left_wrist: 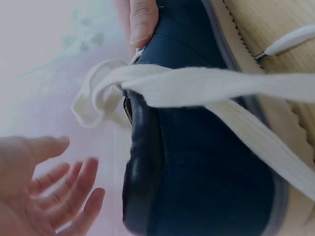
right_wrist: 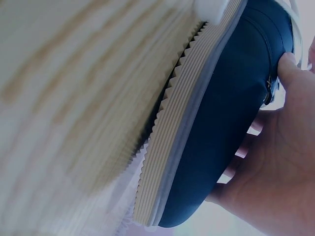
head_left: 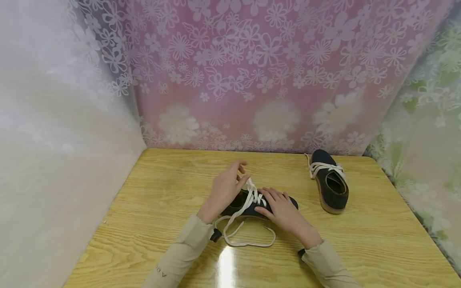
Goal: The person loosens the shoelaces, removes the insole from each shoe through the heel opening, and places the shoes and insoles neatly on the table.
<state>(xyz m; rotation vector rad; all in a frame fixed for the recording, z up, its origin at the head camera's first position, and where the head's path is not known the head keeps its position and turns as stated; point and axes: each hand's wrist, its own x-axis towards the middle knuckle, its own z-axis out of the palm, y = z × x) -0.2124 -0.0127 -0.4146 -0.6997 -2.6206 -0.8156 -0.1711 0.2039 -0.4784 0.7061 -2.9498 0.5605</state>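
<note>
A dark navy lace-up shoe (head_left: 253, 212) sits on the table with its toe pointing right. My right hand (head_left: 284, 212) grips its front part, thumb by the eyelets and fingers over the far side. My left hand (head_left: 225, 186) hovers above the shoe's opening, its loosely spread fingers holding nothing in the left wrist view. Close to that thumb, a loop of the white shoelace (left_wrist: 197, 88) stands up from the shoe. Long loose lace ends hang down the near side and curve over the tabletop.
A second navy shoe (head_left: 335, 196) with white laces stands at the back right of the wooden table (head_left: 162, 180). Behind the table hangs a pink flowered curtain (head_left: 230, 80), with pale sheeting (head_left: 65, 120) along the left side.
</note>
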